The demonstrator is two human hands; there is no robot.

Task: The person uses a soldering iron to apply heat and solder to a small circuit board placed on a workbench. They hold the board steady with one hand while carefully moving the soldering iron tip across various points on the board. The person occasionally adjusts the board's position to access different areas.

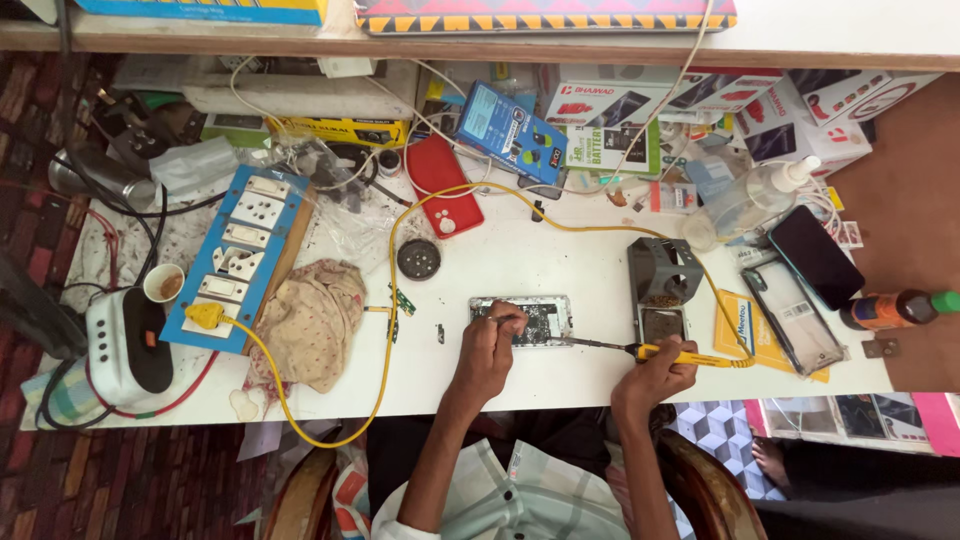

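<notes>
The left hand [488, 345] pinches a thin tool onto one opened phone [522, 320]. The right hand [655, 372] is closed around one yellow soldering iron [668, 353], its tip at the phone's right edge.

white table [520, 385], opened phone [535, 320], rag [310, 320]

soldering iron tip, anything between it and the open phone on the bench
Nothing visible. The soldering iron in the right hand runs left over bare table, its tip at the right edge of the phone. The left hand rests on the phone's left part, clear of the tip.

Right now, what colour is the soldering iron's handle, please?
Yellow; the soldering iron in the right hand shows in the head view.
</notes>
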